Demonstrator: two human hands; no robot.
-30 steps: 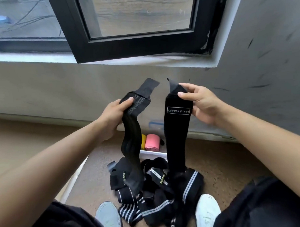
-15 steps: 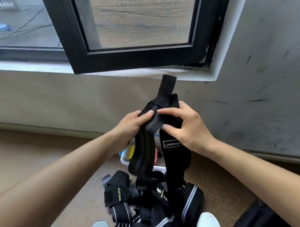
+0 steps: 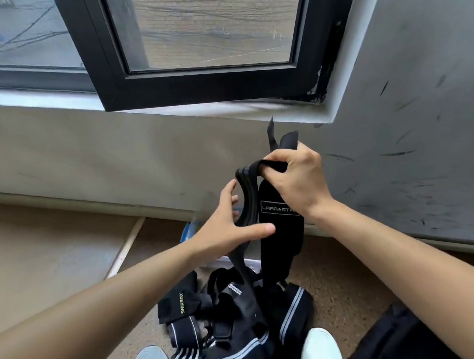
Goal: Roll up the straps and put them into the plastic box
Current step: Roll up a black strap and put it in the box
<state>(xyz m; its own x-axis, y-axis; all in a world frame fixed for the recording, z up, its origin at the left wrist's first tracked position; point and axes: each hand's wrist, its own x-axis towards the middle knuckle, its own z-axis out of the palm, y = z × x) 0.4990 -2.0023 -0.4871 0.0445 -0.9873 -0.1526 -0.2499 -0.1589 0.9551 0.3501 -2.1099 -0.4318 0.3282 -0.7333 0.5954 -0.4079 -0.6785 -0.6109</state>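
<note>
My right hand (image 3: 295, 182) grips the top ends of two black straps together: a wide one with a white LARA STAR label (image 3: 279, 231) and a narrower ribbed one (image 3: 248, 197) to its left. Both hang down to a pile of black straps with grey stripes (image 3: 235, 319) on the floor between my shoes. My left hand (image 3: 227, 228) is just left of the ribbed strap with fingers spread and holds nothing. The plastic box (image 3: 190, 229) is mostly hidden behind my left hand and the straps; only a bluish corner shows.
A grey wall with an open black-framed window (image 3: 200, 81) stands close in front. A pale strip (image 3: 125, 247) runs across the brown floor at the left. My two white shoes (image 3: 319, 345) flank the pile at the bottom edge.
One strap was in each hand a second ago. The hands came together, my right hand took both strap tops, and my left hand let go and opened, moving lower.
</note>
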